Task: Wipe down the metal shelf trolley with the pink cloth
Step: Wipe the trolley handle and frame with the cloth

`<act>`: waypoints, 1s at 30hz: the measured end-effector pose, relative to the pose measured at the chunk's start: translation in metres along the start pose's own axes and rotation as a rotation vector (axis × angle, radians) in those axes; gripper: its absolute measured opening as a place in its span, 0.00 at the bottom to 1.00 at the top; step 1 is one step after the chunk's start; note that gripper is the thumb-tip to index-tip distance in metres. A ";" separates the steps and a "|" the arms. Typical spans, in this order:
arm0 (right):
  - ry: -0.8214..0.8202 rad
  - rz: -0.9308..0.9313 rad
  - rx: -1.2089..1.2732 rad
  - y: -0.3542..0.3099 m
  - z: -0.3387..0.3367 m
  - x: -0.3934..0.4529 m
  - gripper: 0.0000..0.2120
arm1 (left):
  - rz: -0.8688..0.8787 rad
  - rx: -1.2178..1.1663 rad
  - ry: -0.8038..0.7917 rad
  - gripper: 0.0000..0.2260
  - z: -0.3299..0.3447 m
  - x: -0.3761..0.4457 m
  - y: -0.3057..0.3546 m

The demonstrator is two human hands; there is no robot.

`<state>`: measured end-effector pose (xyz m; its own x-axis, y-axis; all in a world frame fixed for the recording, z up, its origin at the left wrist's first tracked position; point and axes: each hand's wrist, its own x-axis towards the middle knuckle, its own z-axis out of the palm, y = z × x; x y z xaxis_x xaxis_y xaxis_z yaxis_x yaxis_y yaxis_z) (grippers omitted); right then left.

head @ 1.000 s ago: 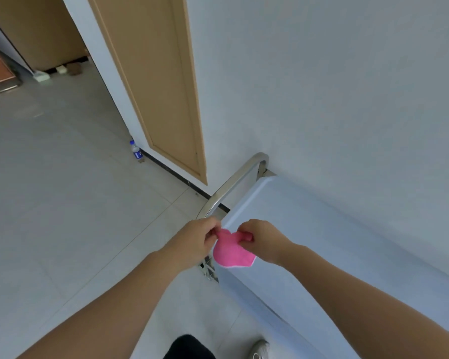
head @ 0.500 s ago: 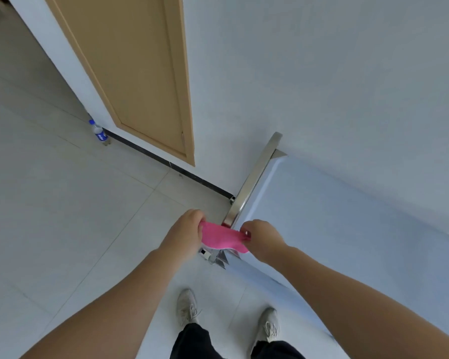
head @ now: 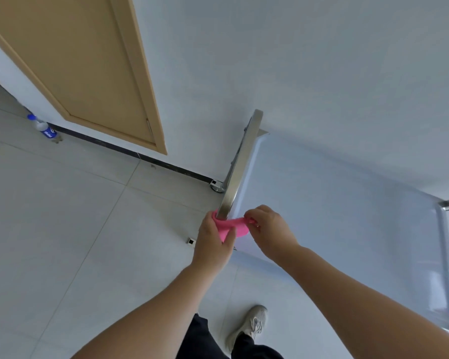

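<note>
The metal shelf trolley [head: 347,216] stands against the white wall, its flat top filling the right half of the view. Its steel handle bar [head: 241,164] runs along the left end. The pink cloth [head: 231,226] is draped over the near end of that bar. My left hand [head: 213,242] grips the cloth's left part from the outer side of the bar. My right hand [head: 270,229] pinches the cloth's right end over the trolley top.
A wooden door [head: 83,68] is set in the wall to the left. A plastic bottle [head: 43,128] lies on the tiled floor by the skirting. A trolley caster [head: 217,186] shows beneath the handle. My shoe [head: 252,325] is below the trolley's edge.
The view has tilted further down and shifted over the trolley. The cloth went from stretched between both hands in front of the corner to wrapped over the handle bar's near end.
</note>
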<state>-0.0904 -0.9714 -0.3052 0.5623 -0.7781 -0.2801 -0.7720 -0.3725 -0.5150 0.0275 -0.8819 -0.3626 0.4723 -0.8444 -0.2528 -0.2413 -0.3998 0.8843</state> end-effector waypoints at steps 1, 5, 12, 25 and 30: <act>0.007 -0.014 0.018 0.002 -0.002 -0.002 0.10 | -0.003 0.029 0.024 0.20 0.002 0.005 0.001; -0.002 -0.025 0.033 0.016 -0.018 -0.012 0.11 | -0.036 0.099 0.114 0.18 0.002 0.011 0.000; 0.072 -0.160 -0.038 0.056 -0.103 -0.031 0.10 | 0.049 0.281 0.233 0.14 0.018 0.032 0.058; 0.072 -0.127 -0.014 0.050 -0.110 0.007 0.10 | -0.041 0.545 0.035 0.10 0.008 0.083 0.075; 0.087 -0.072 0.014 0.041 -0.117 0.038 0.11 | -0.078 0.565 -0.114 0.14 0.012 0.134 0.099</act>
<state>-0.1351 -1.0754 -0.2417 0.5876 -0.7908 -0.1714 -0.7261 -0.4219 -0.5429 0.0569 -1.0388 -0.3135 0.4201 -0.8254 -0.3772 -0.6393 -0.5642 0.5225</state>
